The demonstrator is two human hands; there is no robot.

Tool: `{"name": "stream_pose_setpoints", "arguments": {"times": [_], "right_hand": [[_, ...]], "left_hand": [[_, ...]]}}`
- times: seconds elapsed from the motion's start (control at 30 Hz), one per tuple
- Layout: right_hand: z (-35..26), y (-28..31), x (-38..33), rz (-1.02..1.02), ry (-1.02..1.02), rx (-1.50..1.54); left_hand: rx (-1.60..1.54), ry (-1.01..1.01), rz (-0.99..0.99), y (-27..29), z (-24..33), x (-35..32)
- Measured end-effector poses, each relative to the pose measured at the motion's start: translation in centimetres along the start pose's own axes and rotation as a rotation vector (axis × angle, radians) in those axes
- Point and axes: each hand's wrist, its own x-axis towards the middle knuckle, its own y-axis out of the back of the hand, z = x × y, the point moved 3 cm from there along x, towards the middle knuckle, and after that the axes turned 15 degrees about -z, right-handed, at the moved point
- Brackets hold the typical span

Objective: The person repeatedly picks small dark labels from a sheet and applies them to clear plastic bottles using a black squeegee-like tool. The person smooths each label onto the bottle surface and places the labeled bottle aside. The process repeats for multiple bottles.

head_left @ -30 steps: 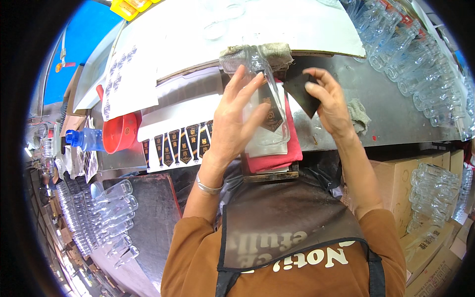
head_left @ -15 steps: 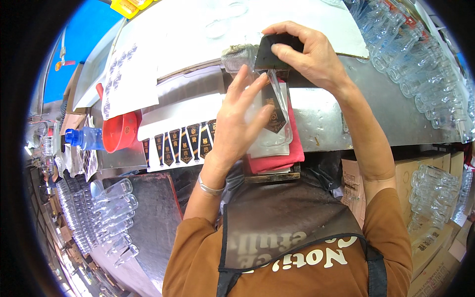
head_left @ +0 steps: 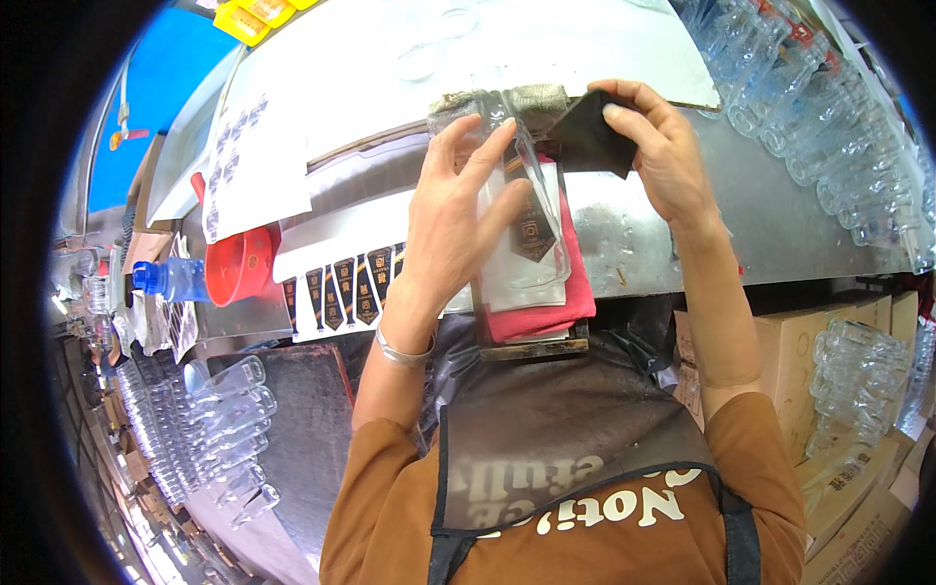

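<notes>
A clear glass bottle (head_left: 561, 261) with a black and gold label (head_left: 531, 229) lies on a pad of white paper and pink cloth (head_left: 546, 325). My left hand (head_left: 453, 210) is spread over the bottle's left side, fingers apart, thumb and fingertips near its neck and label; whether they touch the glass is hard to tell. To the right of the bottle, my right hand (head_left: 668, 156) pinches a flat black scraper (head_left: 597, 135) between thumb and fingers, apart from the label. A folded, worn cloth (head_left: 536, 97) sits behind the bottle's neck.
Left of the bottle lies a sheet of black labels (head_left: 341, 292), beside a red bowl (head_left: 239, 265) and a blue-capped bottle (head_left: 175, 278). Rows of glass bottles (head_left: 809, 127) line the far right. More bottles (head_left: 229, 419) stand at lower left; cardboard boxes (head_left: 780, 361) at lower right.
My right hand has moved right and nearer to me with the scraper, away from the bottle's neck. My left hand has shifted slightly left, still spread. The bottle's neck now shows more.
</notes>
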Motion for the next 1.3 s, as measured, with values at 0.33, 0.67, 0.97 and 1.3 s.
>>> {"name": "stream_pose_setpoints", "arguments": {"times": [0.33,0.67,0.97,1.3], "right_hand": [[2.1,0.6,-1.9,0.037,-0.031,0.135],[-3.5,-3.5,3.0,-0.140,0.340,-0.877],[-4.8,-6.5,1.8,-0.271,0.704,-1.091],[-3.0,-5.3,0.5,-0.368,0.370,-0.979]], "left_hand": [[0.007,-0.009,0.027,-0.2,0.2,0.0],[-0.456,0.105,0.030,-2.1,-0.2,-2.8],[-0.447,0.088,0.001,-2.0,-0.5,-3.9],[-0.204,0.049,-0.109,-3.7,0.8,-7.0]]}}
